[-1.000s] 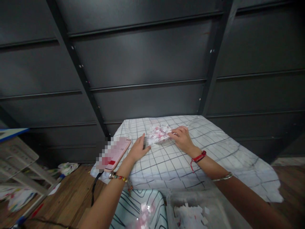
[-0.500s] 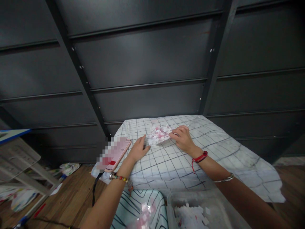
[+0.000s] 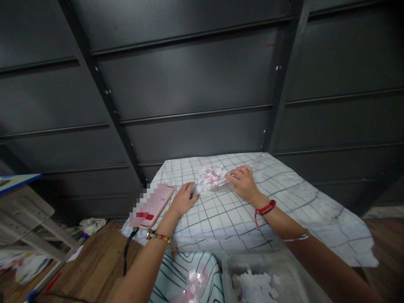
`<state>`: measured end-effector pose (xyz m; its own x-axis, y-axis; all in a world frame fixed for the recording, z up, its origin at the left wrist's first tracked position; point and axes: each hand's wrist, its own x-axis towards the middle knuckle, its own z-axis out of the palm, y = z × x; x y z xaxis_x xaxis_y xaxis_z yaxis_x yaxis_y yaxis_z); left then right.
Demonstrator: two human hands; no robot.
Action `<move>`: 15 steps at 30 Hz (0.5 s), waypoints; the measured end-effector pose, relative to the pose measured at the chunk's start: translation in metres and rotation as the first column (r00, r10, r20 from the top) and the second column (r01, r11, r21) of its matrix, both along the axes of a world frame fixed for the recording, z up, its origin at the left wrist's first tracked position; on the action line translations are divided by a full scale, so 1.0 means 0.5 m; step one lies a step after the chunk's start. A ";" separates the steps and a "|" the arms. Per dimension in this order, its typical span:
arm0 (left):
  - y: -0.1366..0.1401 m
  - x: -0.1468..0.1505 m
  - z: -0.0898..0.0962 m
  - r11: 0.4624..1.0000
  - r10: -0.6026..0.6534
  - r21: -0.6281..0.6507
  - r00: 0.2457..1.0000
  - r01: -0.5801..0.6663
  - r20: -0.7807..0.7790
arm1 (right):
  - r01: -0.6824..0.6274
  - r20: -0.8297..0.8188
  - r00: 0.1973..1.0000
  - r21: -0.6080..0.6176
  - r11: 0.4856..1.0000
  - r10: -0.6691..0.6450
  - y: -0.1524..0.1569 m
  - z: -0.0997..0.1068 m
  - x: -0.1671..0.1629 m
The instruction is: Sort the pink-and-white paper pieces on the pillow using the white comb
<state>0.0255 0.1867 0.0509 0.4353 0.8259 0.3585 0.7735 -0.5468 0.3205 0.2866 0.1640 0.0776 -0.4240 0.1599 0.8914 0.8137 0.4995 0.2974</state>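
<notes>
Steadying, it seems, a small pink-and-white papery heap (image 3: 211, 178) on the white, black-gridded cloth (image 3: 217, 216).
The bare right hand (image 3: 244, 184) appears to pinch its right end; the bare left hand (image 3: 183, 198) lies at its left, thumb spread, gripping nothing. Next calls, I'd judge, for a light touch.

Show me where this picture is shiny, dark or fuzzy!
In the head view, a soft sheen lies on the dark panels; in the head view, the top right corner fades nearly to black; in the head view, coarse squares hide part of the phone; also in the head view, the pink and white pieces look soft, their edges running together.
</notes>
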 end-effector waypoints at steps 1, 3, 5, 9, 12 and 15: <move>0.000 0.000 0.000 1.000 -0.003 0.005 1.000 0.003 -0.001 | -0.003 -0.014 1.000 0.016 1.000 0.003 0.000 0.001 0.000; 0.000 0.000 -0.001 1.000 -0.007 0.013 1.000 0.007 -0.003 | -0.014 -0.027 1.000 0.042 0.999 0.015 0.000 0.002 -0.001; 0.002 -0.001 -0.003 1.000 -0.006 0.018 1.000 0.006 0.001 | -0.039 -0.012 0.999 0.055 0.998 0.040 0.001 0.002 -0.004; 0.005 -0.001 -0.006 1.000 -0.009 0.030 1.000 0.008 0.011 | -0.101 0.038 0.994 0.049 0.994 0.100 0.001 -0.001 -0.009; 0.007 -0.002 -0.007 0.999 -0.013 0.040 1.000 0.013 0.010 | -0.093 0.042 0.995 0.013 0.996 0.092 -0.001 0.000 -0.006; 0.007 -0.002 -0.008 0.999 -0.019 0.047 1.000 0.019 0.014 | -0.094 0.030 0.995 0.011 0.995 0.094 -0.001 -0.001 -0.003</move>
<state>0.0243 0.1901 0.0471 0.4453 0.7997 0.4028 0.7582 -0.5760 0.3055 0.2853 0.1632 0.0773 -0.4624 0.1071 0.8802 0.7541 0.5696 0.3269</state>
